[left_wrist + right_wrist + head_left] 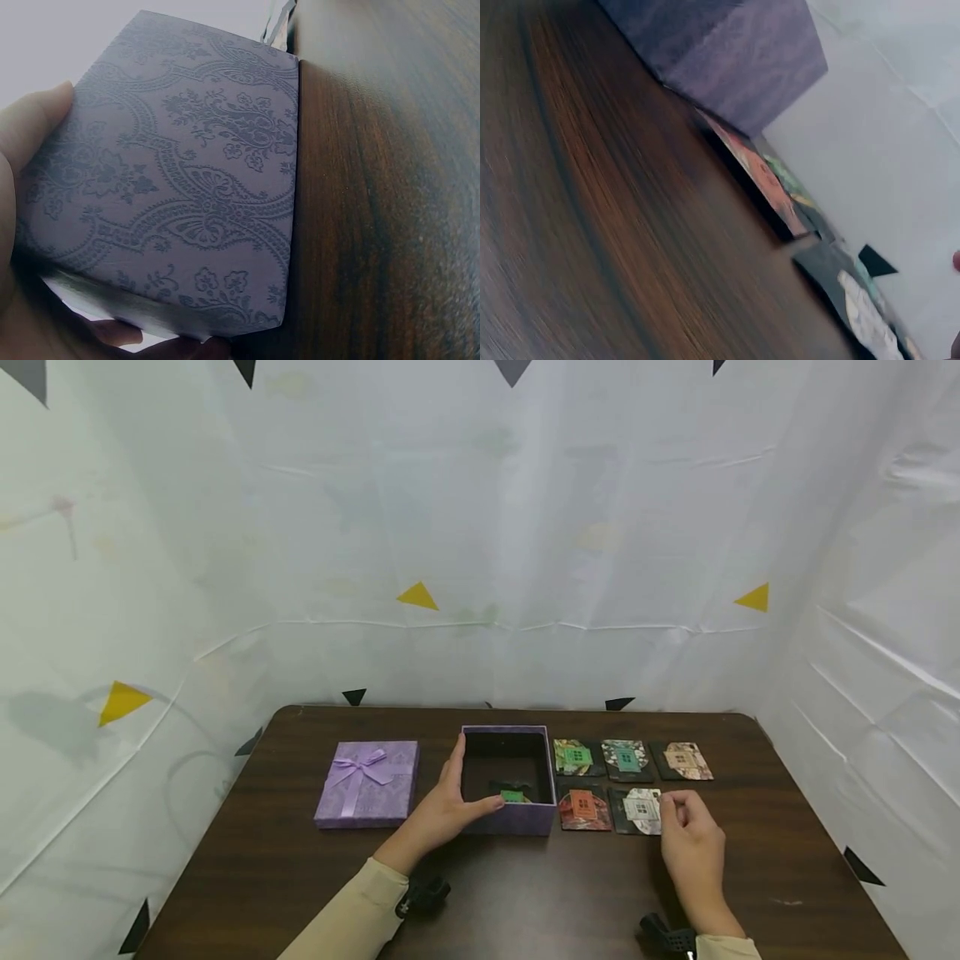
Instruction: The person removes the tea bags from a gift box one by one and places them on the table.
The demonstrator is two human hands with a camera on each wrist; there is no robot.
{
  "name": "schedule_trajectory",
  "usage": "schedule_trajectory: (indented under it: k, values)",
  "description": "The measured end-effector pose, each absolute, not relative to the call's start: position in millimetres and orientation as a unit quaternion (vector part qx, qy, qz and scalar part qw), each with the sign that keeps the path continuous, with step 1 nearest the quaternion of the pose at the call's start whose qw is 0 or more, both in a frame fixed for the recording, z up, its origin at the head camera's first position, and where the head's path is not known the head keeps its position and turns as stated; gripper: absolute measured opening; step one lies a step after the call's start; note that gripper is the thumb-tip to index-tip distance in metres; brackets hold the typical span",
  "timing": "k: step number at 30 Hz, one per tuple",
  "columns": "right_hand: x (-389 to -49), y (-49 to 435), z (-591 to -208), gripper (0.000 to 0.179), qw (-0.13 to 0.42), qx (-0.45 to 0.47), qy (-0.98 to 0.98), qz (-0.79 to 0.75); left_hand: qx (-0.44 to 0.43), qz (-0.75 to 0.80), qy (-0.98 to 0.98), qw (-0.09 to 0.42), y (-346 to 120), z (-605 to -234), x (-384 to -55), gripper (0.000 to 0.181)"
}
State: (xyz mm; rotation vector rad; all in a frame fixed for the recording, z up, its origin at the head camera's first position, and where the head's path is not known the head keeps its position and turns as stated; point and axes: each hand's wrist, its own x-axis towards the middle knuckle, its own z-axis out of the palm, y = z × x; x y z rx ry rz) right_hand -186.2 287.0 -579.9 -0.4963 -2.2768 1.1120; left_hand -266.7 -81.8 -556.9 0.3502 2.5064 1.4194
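An open purple box [528, 820] with a dark inside stands mid-table. My left hand [441, 810] grips its left front corner, the thumb on the front wall. In the left wrist view, the box's patterned wall [187, 172] fills the space beside the thumb. Inside lies a packet with a green label [514, 796], partly hidden by the front wall. My right hand [693, 852] pinches the right edge of a square black packet with a white label [642, 811]; its fingertips are partly hidden. Beside it lies a red-labelled packet [583, 808].
Left of the box lies a purple lid [367, 785] with a ribbon bow. Behind the front packets are a green-labelled packet [577, 757], a teal-labelled packet [627, 761] and a beige-labelled packet [681, 761]. White sheeting [480, 527] hangs around the dark wooden table [540, 902].
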Motion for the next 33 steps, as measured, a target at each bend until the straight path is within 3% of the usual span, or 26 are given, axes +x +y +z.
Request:
schedule_trajectory:
  k: [6, 9, 13, 19, 27, 33]
  values:
    - [-180.6, 268.1, -570.7, 0.047, 0.271, -0.148, -0.839, 0.448, 0.123, 0.485, 0.857, 0.124, -81.1, -557.0, -266.9, 0.128]
    - [-181.0, 255.5, -564.2, 0.050, 0.271, -0.123, -0.833, 0.467, 0.123, 0.484, 0.858, 0.122, -81.6, -557.3, -267.7, 0.129]
    - [-180.5, 234.8, -552.7, 0.046, 0.260, -0.061, -0.830, 0.489, 0.121, 0.486, 0.857, 0.124, -82.7, -557.5, -267.2, 0.129]
    - [-182.2, 198.0, -526.3, 0.032, 0.194, 0.031, -0.832, 0.519, 0.118, 0.485, 0.858, 0.123, -84.2, -558.2, -266.9, 0.126]
    - [-189.0, 154.3, -500.0, 0.020, 0.088, -0.002, -0.738, 0.670, 0.125, 0.487, 0.857, 0.114, -82.5, -556.3, -267.7, 0.130]
    - [-200.8, 134.6, -498.7, 0.020, 0.049, -0.010, -0.703, 0.709, 0.127, 0.492, 0.854, 0.115, -80.6, -556.6, -268.8, 0.128]
